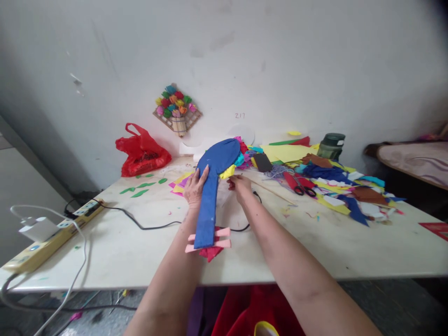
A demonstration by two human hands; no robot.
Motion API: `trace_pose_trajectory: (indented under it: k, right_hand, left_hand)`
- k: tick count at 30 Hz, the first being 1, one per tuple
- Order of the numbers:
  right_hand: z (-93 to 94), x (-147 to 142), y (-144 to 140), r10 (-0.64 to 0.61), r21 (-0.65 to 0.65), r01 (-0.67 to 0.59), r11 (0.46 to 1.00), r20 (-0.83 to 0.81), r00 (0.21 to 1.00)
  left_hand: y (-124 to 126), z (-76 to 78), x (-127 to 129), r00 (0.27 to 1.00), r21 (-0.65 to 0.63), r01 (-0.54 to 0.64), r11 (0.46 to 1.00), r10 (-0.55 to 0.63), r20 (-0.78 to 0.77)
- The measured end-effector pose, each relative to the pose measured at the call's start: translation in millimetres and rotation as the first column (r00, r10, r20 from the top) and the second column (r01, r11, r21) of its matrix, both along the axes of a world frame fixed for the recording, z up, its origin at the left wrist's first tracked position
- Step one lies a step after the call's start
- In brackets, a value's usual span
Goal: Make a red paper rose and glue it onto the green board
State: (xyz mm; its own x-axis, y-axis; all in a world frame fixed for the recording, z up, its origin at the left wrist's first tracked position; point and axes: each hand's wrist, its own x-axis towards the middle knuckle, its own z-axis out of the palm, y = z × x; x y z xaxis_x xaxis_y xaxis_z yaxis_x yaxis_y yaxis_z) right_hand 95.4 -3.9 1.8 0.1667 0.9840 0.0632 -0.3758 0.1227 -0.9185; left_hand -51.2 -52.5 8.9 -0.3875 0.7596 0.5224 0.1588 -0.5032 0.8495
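Observation:
A blue paddle-shaped craft piece (219, 156) with a round head and long flat handle stands tilted before me. Crumpled yellow, turquoise and pink paper (240, 145) edges the right side of its head. Pink strips (223, 243) and a red paper tuft cross its lower end. My left hand (196, 185) grips the piece where head and handle meet, its fingertips on the blue face. Beside the yellow paper, my right hand (240, 185) is closed in a pinch on a small dark-red bit, probably crumpled paper.
Paper scraps (336, 177) heap up on the right, with scissors (304, 189) and a green-lidded jar (331, 145) nearby. A thin stick (275, 192) lies right of my hand. Green leaf cut-outs (140, 193), a red plastic bag (142, 151) and a power strip (63, 235) are on the left.

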Motion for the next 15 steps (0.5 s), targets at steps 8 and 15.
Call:
trace_pose_trajectory:
  k: [8,15]
  right_hand:
    - [5.9,16.4,7.2,-0.285,-0.081,0.276,0.958,-0.142,0.948]
    - [-2.9,19.9,17.8,-0.359,0.029,0.360,0.932,-0.050,0.932]
  left_hand:
    - [7.1,-6.0,-4.4,0.990,-0.008,-0.046,0.999,0.045,-0.134]
    - [14.9,-12.3,-8.9,0.934,0.142,-0.188,0.972,0.221,-0.281]
